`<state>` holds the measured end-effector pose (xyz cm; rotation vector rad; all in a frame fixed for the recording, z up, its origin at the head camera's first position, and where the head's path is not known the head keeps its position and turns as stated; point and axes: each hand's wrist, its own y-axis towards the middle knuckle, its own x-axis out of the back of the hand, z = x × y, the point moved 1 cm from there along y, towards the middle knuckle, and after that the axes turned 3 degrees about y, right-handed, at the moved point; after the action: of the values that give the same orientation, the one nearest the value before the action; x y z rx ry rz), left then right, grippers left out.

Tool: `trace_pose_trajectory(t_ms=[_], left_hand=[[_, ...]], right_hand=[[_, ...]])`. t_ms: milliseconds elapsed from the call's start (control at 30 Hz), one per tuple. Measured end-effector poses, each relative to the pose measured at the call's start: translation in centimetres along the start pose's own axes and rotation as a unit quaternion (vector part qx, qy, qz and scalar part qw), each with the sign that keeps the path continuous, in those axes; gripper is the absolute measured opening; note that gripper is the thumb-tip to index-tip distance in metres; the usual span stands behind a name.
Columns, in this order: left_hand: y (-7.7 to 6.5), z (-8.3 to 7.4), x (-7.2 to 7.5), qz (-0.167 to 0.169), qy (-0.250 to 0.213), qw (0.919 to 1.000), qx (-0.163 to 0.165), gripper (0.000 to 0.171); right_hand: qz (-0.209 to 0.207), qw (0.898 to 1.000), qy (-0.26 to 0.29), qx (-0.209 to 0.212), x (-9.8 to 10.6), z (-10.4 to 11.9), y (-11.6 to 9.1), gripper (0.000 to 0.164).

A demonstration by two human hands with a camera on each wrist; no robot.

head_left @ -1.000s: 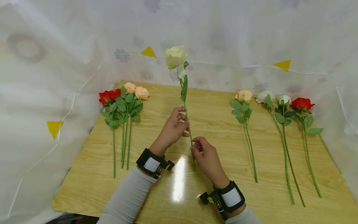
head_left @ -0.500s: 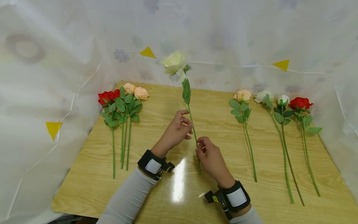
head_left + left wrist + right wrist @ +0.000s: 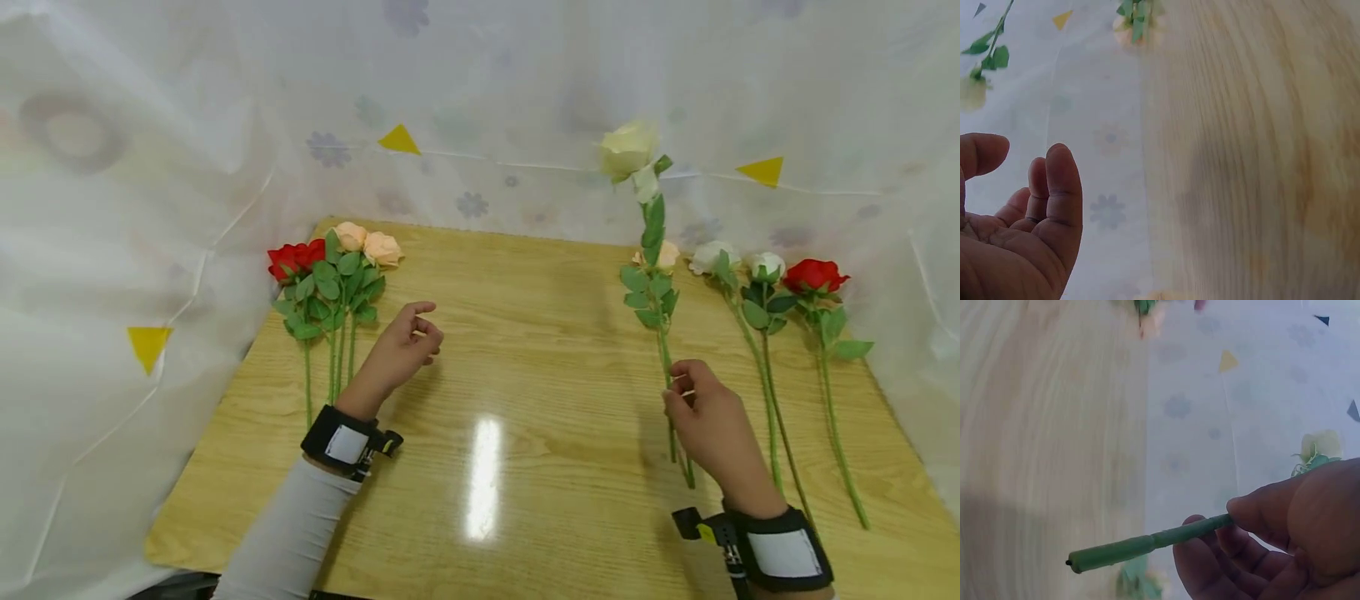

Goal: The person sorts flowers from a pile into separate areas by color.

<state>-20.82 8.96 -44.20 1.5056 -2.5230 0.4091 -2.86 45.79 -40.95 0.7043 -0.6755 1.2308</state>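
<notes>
My right hand (image 3: 712, 429) pinches the lower stem of a creamy white rose (image 3: 628, 152) between thumb and fingers. The rose is held upright above the right part of the table, its bloom against the curtain. In the right wrist view the cut end of its green stem (image 3: 1116, 551) sticks out past the fingertips. Behind it lies a peach rose (image 3: 666, 257), partly covered by the held one's leaves and stem. My left hand (image 3: 401, 354) hovers over the left-centre of the table with loosely bent fingers and nothing in them, as the left wrist view also shows.
Left on the wooden table (image 3: 480, 350) lie red roses (image 3: 295, 258) and peach roses (image 3: 381, 248), stems toward me. At the right lie white roses (image 3: 712, 257) and a red rose (image 3: 813, 275). A pale curtain (image 3: 525, 83) with yellow pennants hangs along the back and sides.
My right hand has carried the white rose from the middle to the right, in front of the peach rose. The left hand has come off the stem and moved left.
</notes>
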Motion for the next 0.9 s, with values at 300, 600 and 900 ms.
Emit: trace_pose_trajectory(t_ms=[300, 600, 900], left_hand=[[-1.8, 1.7, 5.4, -0.042, 0.224, 0.9736, 0.010, 0.052], [-2.6, 3.2, 7.0, -0.108, 0.327, 0.9389, 0.014, 0.048], [-2.6, 4.0, 7.6, -0.061, 0.360, 0.9279, 0.076, 0.058]], right_hand=[[-0.048, 0.991, -0.111, -0.065, 5.4, -6.9, -1.5, 0.028], [0.046, 0.967, -0.133, -0.213, 8.5, -14.6, -2.4, 0.039], [0.124, 0.953, -0.124, -0.248, 7.9, -16.8, -2.6, 0.047]])
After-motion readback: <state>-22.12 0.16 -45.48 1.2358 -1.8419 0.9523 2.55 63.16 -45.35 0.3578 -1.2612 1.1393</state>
